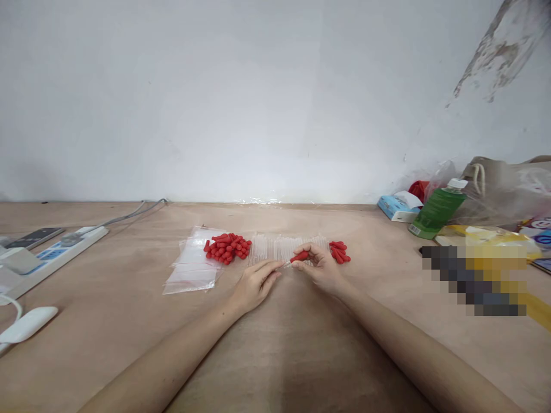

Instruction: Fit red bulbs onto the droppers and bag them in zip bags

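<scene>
Head view, clock positions taken from our fingertips. One red bulb (300, 257), between the two hands, clamped by thumb and fingers of our right hand (322, 268). One thin clear tube (285, 264), pinched in the fingertips of our left hand (255, 285), its end at the bulb; how far it sits inside, we cannot tell. At twelve, a row of clear tubes (273, 248); toward ten, a large red heap (227, 248), partly over plastic bags (191, 274) at nine; toward two, a smaller red pile (340, 252).
</scene>
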A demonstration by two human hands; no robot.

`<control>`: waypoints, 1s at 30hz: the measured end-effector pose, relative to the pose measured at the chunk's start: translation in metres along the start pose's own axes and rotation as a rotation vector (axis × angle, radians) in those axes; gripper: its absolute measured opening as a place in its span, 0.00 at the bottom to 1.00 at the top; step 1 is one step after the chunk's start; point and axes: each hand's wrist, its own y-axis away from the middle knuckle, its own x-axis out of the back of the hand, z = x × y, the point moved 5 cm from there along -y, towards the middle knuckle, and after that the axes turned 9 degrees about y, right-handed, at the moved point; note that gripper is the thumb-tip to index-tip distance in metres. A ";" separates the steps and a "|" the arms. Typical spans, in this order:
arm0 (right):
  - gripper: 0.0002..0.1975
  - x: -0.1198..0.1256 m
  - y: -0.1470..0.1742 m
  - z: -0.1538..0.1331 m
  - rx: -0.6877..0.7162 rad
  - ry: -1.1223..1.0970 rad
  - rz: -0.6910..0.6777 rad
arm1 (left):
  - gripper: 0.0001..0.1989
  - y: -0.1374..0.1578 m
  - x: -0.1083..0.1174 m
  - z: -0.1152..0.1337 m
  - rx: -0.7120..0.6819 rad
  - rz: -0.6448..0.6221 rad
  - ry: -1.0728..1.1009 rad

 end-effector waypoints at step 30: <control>0.10 0.000 0.007 0.000 0.024 0.073 -0.012 | 0.14 0.003 -0.004 -0.008 0.097 -0.020 0.041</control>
